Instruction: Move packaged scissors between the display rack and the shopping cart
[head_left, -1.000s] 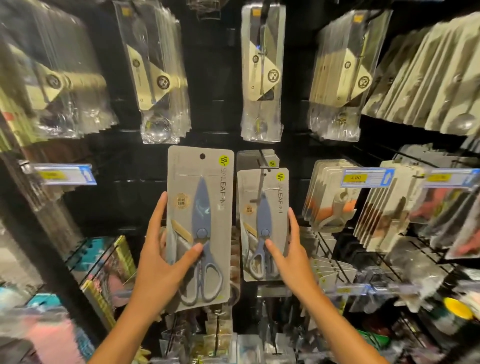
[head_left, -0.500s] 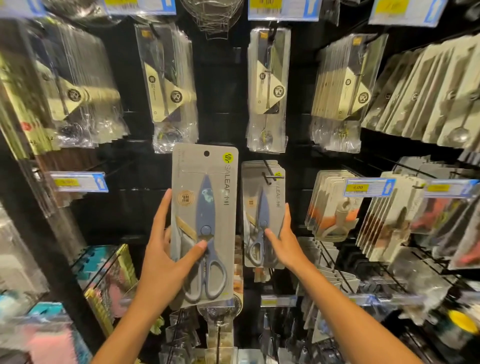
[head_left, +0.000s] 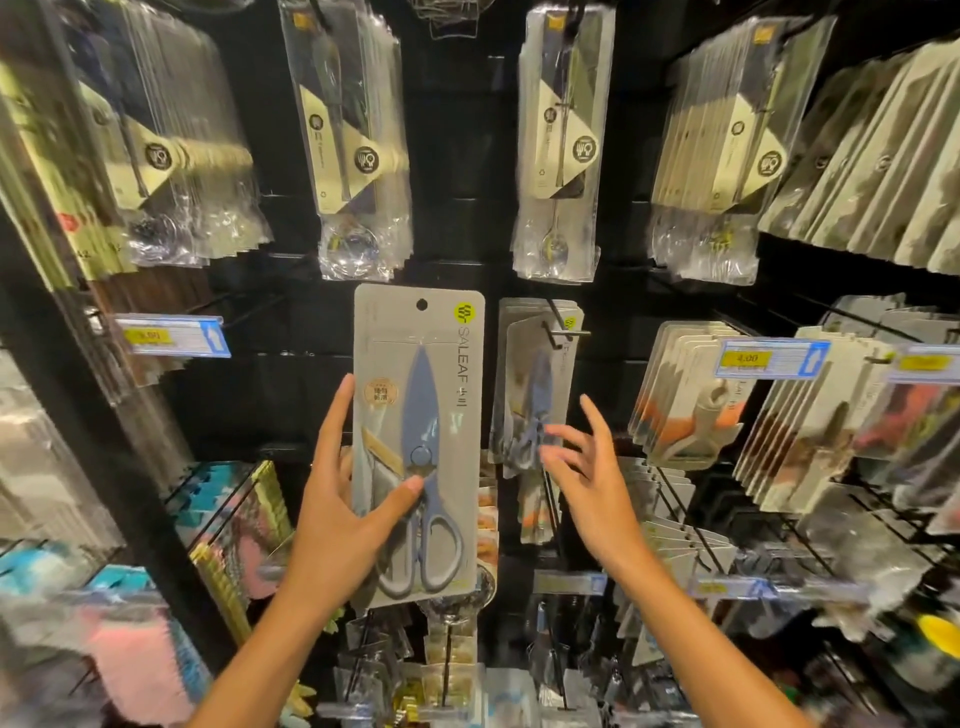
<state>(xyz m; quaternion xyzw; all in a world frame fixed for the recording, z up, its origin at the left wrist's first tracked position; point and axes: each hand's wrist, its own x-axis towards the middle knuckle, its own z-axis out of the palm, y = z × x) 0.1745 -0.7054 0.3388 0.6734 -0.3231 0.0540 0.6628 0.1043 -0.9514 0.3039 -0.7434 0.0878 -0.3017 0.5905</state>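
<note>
Place: shop wall, a black display rack (head_left: 457, 156) full of hooks with packs hanging in rows.

Top row: clear bags (head_left: 358, 135) with long spoons and forks inside, each with a cream card on it.

Left hand (head_left: 340, 525): it holds a pack of scissors (head_left: 418, 441) up in front of the rack. The thumb is curled over the front of the card, near the screw of the scissors. The other fingers go up behind the left edge.

Pack in the hand: a gray card with a round hole at the top, a yellow dot and the word SALEAF. Blue blades point up and gray handles point down. It stands almost straight up and is not on a hook.

Hanging packs (head_left: 535, 379): more of the same scissors hang on a hook, just to the right of the held pack. They look blurry.

Right hand (head_left: 592, 478): it is empty, with its fingers spread and a little bent. The fingertips are near the bottom of the hanging packs. I cannot tell if they touch.

Price tags: a blue and yellow tag (head_left: 174, 336) on the left and another price tag (head_left: 771, 358) on the right.

Right side: more gray packs (head_left: 691, 395) with orange and tan tools.

Bottom left: blurry pink and blue packs (head_left: 140, 660).
</note>
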